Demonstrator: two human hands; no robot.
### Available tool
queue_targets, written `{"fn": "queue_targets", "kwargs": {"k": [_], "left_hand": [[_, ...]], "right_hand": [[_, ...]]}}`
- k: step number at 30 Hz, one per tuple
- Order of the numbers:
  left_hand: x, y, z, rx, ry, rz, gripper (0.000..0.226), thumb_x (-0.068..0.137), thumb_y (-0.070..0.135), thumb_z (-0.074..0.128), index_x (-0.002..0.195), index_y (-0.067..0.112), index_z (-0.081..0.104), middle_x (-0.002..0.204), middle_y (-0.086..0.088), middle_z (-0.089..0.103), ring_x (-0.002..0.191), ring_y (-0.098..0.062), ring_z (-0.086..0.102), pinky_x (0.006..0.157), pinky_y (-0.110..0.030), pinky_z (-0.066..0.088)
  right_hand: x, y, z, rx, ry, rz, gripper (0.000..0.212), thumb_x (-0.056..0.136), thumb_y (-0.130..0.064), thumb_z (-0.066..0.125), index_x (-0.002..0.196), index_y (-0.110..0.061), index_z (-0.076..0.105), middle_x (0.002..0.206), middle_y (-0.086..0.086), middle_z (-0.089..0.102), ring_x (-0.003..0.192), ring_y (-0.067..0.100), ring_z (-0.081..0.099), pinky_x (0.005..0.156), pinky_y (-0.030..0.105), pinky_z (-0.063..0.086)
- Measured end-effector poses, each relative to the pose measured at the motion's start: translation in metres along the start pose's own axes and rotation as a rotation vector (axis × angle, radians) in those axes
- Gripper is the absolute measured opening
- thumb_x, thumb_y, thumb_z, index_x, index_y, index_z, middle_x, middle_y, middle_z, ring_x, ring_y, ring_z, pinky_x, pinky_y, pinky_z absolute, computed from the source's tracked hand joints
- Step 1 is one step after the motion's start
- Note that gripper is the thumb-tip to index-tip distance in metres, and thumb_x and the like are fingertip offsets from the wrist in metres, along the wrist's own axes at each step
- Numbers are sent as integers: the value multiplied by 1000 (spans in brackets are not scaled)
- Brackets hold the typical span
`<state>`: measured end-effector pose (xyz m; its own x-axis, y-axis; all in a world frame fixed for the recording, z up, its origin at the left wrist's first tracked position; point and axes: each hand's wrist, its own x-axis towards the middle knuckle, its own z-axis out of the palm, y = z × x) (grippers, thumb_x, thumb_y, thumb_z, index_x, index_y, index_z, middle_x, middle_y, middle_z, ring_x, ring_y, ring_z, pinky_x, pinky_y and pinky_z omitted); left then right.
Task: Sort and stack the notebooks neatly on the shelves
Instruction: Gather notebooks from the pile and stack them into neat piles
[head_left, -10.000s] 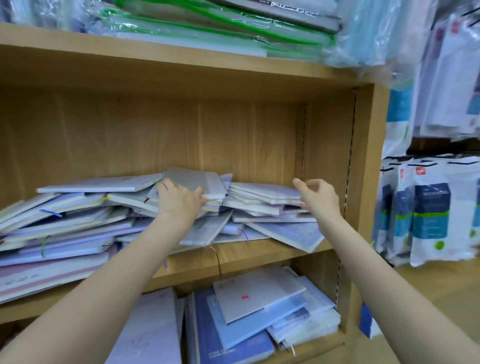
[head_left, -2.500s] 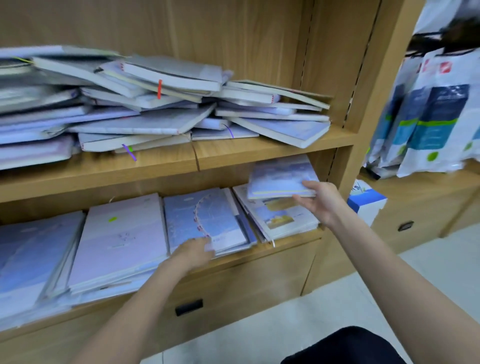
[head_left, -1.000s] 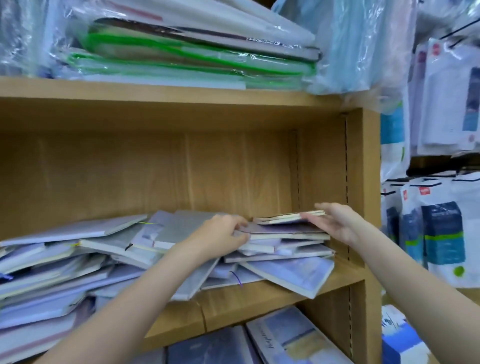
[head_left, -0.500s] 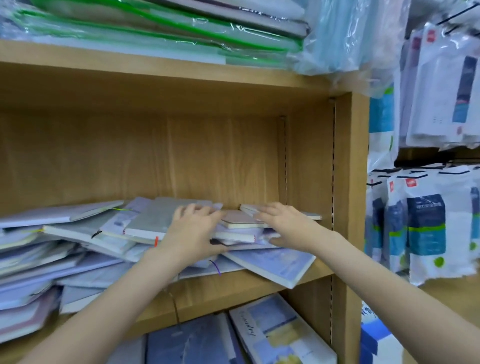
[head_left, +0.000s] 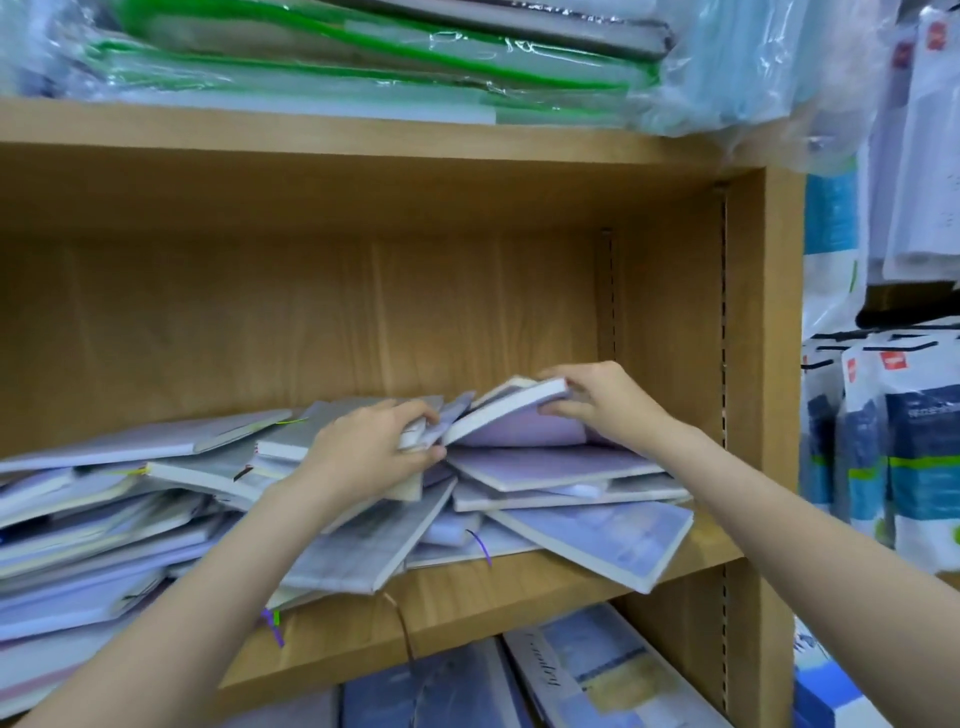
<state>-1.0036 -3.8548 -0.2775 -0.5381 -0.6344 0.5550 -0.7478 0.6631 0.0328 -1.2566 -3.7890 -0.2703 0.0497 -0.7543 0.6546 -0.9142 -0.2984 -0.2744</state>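
Right hand grips a tilted lilac-covered notebook atop the wooden shelf's pile; left hand pinches adjacent notebooks' edges.

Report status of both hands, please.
Right hand lifts top notebook. Left hand grips edges in pile. Pile messy, nothing blocks.

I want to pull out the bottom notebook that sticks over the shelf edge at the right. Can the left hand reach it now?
Probably not at once: the left hand grips notebooks in the pile's middle. The overhanging notebook lies uncovered at its front corner, so freeing that grip would open the way.
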Motion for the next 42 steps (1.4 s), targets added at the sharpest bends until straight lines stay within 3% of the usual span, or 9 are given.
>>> {"fn": "queue_targets", "kwargs": {"k": [5,11,17,23,27,31,34,38,42], "left_hand": [[5,-5,-3,-127,102,-50,29,86,52,52,113,41,55,111,6,64,108,-24,56,78,-31,41],[13,-3,-5,-146,154,-145,25,90,40,53,114,39,56,113,0,64,107,-29,56,74,-31,38],[-11,8,2,157,-136,2,55,83,47,59,134,41,39,135,3,48,125,-22,44,98,-34,34],[-47,45,-6,-560,28,154,103,73,42,75,148,30,6,150,4,26,137,-11,27,100,-16,26],[-40,82,7,-527,-19,83,117,69,57,70,138,40,-24,157,-7,3,144,-24,10,111,-43,27],[-39,94,9,-424,261,-44,82,88,19,55,149,28,1,132,-14,49,111,-36,52,79,-33,42],[-33,74,-9,-798,352,-106,50,83,19,55,131,20,42,108,-6,60,96,-27,55,67,-26,34],[-15,63,-37,-1394,385,-304,17,80,8,57,95,16,54,91,-4,62,83,-21,59,71,-31,49],[4,82,-57,-1642,227,-417,6,87,5,53,87,10,54,68,-1,62,52,-11,59,40,-15,41]], "right_hand": [[5,-5,20,137,301,38,16,80,-14,72,94,-6,68,72,6,58,61,8,45,61,19,35],[48,-20,-16,696,753,261,9,80,-17,70,74,-18,63,74,6,63,75,13,52,70,38,44],[12,-72,-22,699,597,119,5,85,-13,66,84,-18,64,85,11,67,82,16,59,77,41,49],[-6,-111,-24,790,697,131,10,80,-19,66,77,-12,61,75,7,57,74,16,49,70,32,40],[-15,-132,-23,1275,646,337,13,87,-5,60,75,-2,57,81,13,55,76,19,52,71,33,44],[-29,-129,-41,1348,388,305,12,95,-14,53,100,-7,62,104,10,64,96,17,62,84,38,49],[-50,-106,-50,986,244,256,29,96,-21,51,124,-14,55,128,2,58,120,10,53,105,37,39],[-82,-81,-16,251,-151,15,75,85,-24,68,146,-22,25,153,-7,26,139,2,21,114,21,18],[-58,-74,0,-233,416,-224,51,79,-6,47,130,-5,52,135,14,52,128,26,47,109,42,27]]}}
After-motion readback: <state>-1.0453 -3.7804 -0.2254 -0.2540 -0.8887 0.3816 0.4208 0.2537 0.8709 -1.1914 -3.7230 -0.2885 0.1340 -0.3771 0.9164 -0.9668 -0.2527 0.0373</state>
